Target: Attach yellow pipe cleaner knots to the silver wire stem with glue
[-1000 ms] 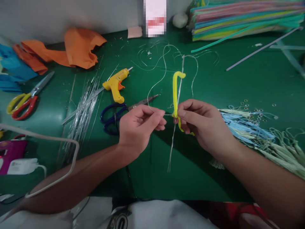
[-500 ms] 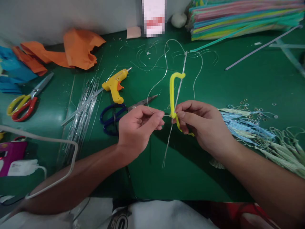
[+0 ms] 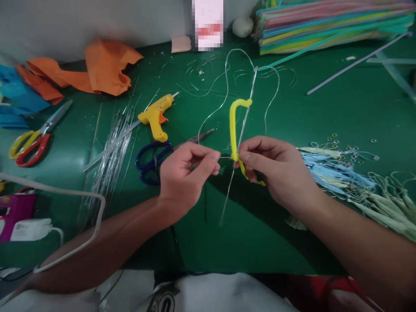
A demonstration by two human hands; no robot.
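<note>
Yellow pipe cleaner (image 3: 232, 128) pinched fast, thread (image 3: 226, 157) held straight beside it

A pale wall (image 3: 146, 21) closes the far side of the room; before it, a green table (image 3: 201, 247) fills most of the view. Supplies lie in separate groups, probably so each can be reached without crossing the middle: a bundle of coloured pipe cleaners (image 3: 328, 37) by the wall, tassels (image 3: 328, 171) at the right, orange cloth (image 3: 108, 69) at the far left.

The right hand (image 3: 276, 169) has its grip, thumb against fingertips, on the yellow pipe cleaner's lower part, over the table's middle; this seems meant to steady it against a pull. The left hand (image 3: 188, 175) has a narrow grip, thumb to forefinger, on the thread, whose straight run suggests tension.

A yellow glue gun (image 3: 158, 115) lies on its side, its stick across silver wires (image 3: 113, 147). Blue-handled scissors (image 3: 164, 152) are partly hidden behind the left hand. A twisted strand (image 3: 244, 119) runs alongside the yellow pipe cleaner; whether it is pinched too, I cannot tell. Small rings (image 3: 329, 139) lie near the tassels.
</note>
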